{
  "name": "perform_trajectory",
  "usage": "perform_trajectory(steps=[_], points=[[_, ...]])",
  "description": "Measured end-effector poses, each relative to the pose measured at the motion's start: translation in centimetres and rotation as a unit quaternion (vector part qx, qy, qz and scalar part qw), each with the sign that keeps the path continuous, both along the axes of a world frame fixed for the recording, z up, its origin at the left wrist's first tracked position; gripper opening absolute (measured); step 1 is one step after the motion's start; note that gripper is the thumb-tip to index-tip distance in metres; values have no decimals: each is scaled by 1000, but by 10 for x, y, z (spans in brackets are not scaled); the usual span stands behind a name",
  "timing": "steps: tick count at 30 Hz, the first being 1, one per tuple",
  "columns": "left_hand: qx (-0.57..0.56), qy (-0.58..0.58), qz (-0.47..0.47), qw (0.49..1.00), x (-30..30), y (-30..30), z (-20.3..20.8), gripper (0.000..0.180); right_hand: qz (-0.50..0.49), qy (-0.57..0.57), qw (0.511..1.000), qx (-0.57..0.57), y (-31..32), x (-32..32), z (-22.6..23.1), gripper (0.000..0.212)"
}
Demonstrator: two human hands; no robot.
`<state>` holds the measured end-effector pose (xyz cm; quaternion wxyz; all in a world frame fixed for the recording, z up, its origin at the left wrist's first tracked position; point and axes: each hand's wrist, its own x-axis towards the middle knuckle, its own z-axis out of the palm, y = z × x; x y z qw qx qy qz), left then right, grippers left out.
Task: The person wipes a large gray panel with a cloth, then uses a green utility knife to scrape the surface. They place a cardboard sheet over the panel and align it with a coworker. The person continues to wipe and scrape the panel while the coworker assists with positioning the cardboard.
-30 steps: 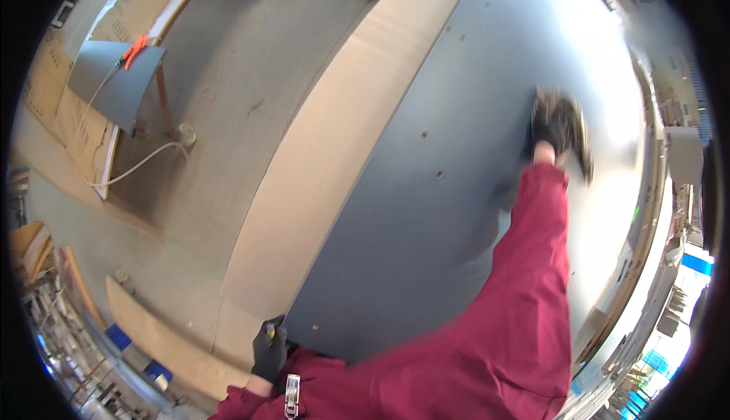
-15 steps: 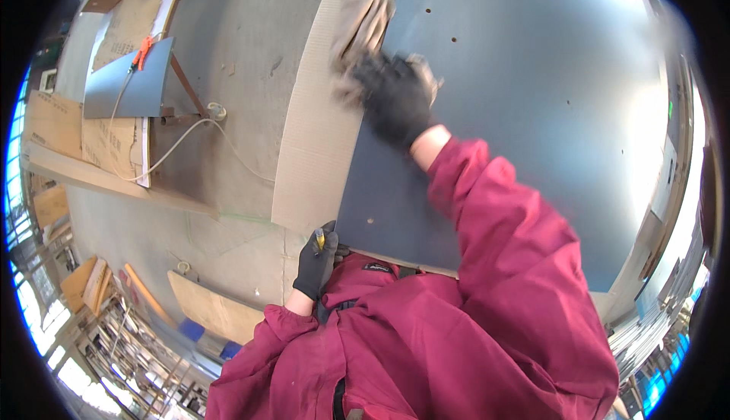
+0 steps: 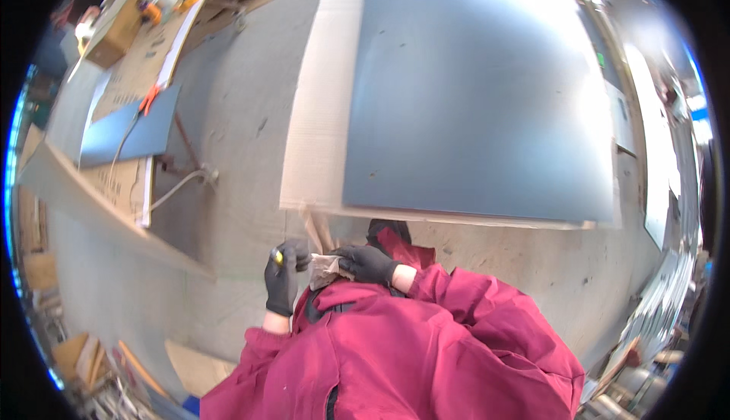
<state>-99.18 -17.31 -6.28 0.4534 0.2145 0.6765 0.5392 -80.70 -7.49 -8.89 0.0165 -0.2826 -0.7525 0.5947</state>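
My right hand (image 3: 369,265), in a black glove, is closed on a crumpled beige cloth (image 3: 325,269) in front of my waist. My left hand (image 3: 284,275), gloved in black too, curls around a small tool with a yellow end (image 3: 277,257); its kind is too small to tell. Both hands are close together, with the cloth between them. Beyond them lies a large flat blue-grey panel (image 3: 471,123) with a few small dark marks or holes. It rests on a cardboard sheet (image 3: 313,154) that sticks out along its left side.
At the left stands a cardboard-covered bench with a smaller blue-grey panel (image 3: 125,137), an orange air gun (image 3: 149,100) and its hose (image 3: 179,186). A long board edge (image 3: 129,218) crosses below it. Stacked sheets (image 3: 654,298) stand at the right.
My right hand has drawn the cloth back from the panel's far left part to my waist, beside my left hand. The view has shifted, so the panel's whole near edge now shows.
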Motion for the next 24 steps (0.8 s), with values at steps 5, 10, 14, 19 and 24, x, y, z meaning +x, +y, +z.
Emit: perform_trajectory(steps=[5, 10, 14, 19, 24], points=[[-28, 22, -52, 998, -3, 15, 8, 37, -225, 170, 950, 138, 42, 38, 41, 30], [-30, 9, -98, 995, 9, 36, -3, 31, -274, 121, 954, 3, 61, 88, 51, 22], [30, -94, -73, 992, 18, 71, -25, 28, -383, 129, 903, 145, 67, 141, 12, 26], [-40, -103, -67, 992, 38, 117, -46, 30, -548, -125, 770, 301, 82, 294, -30, 24], [-63, -236, 55, 968, 62, 134, -64, 31, -754, 123, 631, -138, 96, 400, -45, 35]])
